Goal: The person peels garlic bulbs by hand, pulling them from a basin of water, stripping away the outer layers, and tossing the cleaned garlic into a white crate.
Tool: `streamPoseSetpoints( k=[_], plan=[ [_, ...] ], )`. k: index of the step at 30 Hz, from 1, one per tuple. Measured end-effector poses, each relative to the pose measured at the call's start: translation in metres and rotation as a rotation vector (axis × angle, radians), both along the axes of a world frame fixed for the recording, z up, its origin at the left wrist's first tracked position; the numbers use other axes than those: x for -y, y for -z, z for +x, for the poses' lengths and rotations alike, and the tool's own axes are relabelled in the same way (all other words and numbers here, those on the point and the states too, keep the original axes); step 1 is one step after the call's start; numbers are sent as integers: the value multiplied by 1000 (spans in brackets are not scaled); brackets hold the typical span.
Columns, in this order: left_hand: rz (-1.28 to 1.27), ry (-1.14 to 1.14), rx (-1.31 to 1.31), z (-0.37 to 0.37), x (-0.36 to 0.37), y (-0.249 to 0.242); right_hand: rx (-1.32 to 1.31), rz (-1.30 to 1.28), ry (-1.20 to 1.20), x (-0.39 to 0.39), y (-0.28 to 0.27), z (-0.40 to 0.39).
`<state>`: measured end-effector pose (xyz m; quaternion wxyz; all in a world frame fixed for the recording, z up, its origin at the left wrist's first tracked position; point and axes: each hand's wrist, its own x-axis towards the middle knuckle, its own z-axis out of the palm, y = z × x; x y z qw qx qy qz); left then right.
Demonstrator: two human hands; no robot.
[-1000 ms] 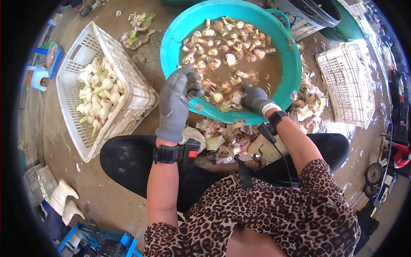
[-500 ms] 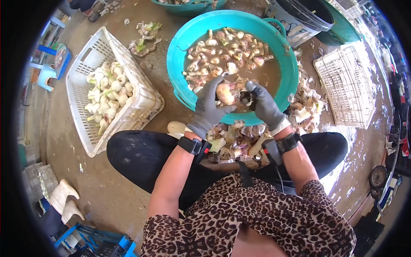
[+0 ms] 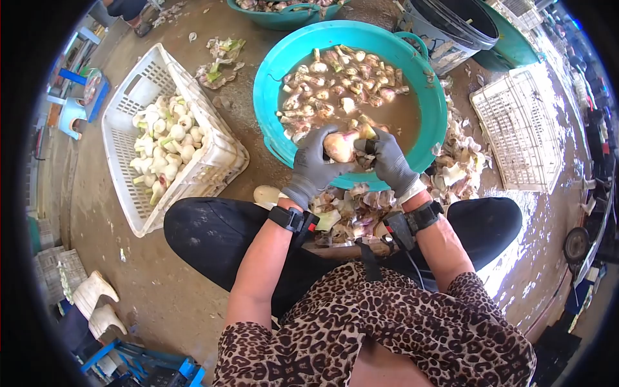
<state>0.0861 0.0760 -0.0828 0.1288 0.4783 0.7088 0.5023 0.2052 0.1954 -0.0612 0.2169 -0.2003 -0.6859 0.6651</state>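
In a grey glove, my left hand [image 3: 314,166] is closed round a garlic bulb [image 3: 339,148] with a pinkish-white skin. My right hand [image 3: 393,161], gloved the same way, pinches the stalk end of that bulb, with thumb and fingers closed. Both hands are over the near rim of a teal tub [image 3: 271,90]. Brown water fills the tub, and many unpeeled garlic bulbs [image 3: 348,80] float in it. Below my hands lies a heap of peeled-off garlic skins [image 3: 354,213].
A white plastic crate [image 3: 122,187] on the left holds whitish peeled garlic bulbs [image 3: 164,138]. Another white crate [image 3: 519,129] lies at the right. Buckets [image 3: 445,48] and a second teal tub [image 3: 284,16] stand behind. More skins [image 3: 458,161] lie right of the tub.
My right hand has closed in on the bulb's stalk end, its thumb coming down from a raised position. My left hand keeps its hold on the bulb.
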Motion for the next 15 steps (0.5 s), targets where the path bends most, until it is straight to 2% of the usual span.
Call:
streamPoseSetpoints(
  k=[2,3,5,6,8,9,10,11,12,13,15],
  plan=[
    [49,143,612,-5,1,15,32,-206,-13,-3,10,-2],
    [50,145,611,-8,3,11,31,-205,-12,-4,14,-1],
    [-25,156,1316,-15,8,3,242,-165,84,-2,22,0],
    [-80,69,1384,-11,5,-4,242,-166,83,-1,27,1],
    [6,32,1443,-5,2,-12,123,165,58,-2,34,0],
    [89,-2,1506,-3,1,-13,122,163,56,0,28,-2],
    [86,-4,1507,-1,0,-7,37,-33,35,3,21,-3],
    [29,-27,1250,1,-1,3,-47,-230,16,6,16,-2],
    [-24,-46,991,1,-2,3,-47,-232,19,7,19,1],
    [-24,-45,991,0,-1,2,-71,-138,-4,6,23,5],
    [-5,-47,1401,-5,4,-2,-93,-43,-31,9,17,8]
  ],
)
